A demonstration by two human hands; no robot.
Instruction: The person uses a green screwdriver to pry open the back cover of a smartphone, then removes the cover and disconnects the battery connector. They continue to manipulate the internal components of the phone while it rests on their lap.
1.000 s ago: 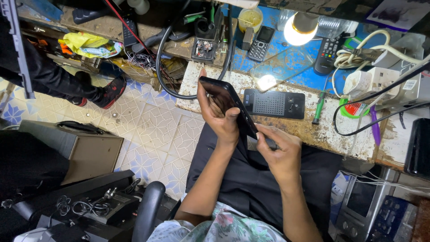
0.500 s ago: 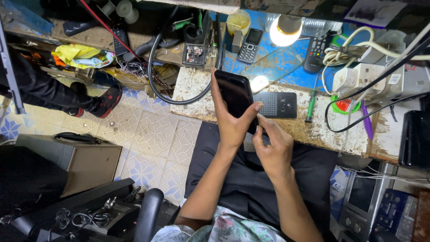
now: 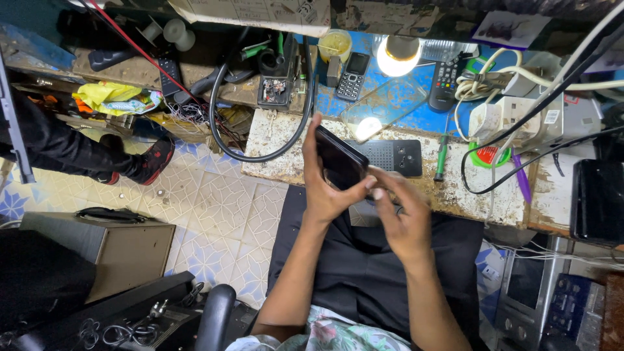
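A flat black glossy smartphone [image 3: 340, 164] is being gripped edgewise in the curled fingers of the left hand [image 3: 325, 188], tilted above the lap at the edge of the worn, stained workbench [image 3: 286, 153], apparently so its lower end is exposed. The right hand [image 3: 400, 218] is being pressed there, fingertips pinched; whether anything is held cannot be told.

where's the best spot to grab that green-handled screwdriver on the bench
Take the green-handled screwdriver by its green handle, the thick upper part, probably coming straight down from above with the right hand. It lies flat on the worn benchtop, roughly upright in the head view, with the black rectangular device to its left and a black cable on its right, leaving room for fingers on both sides.
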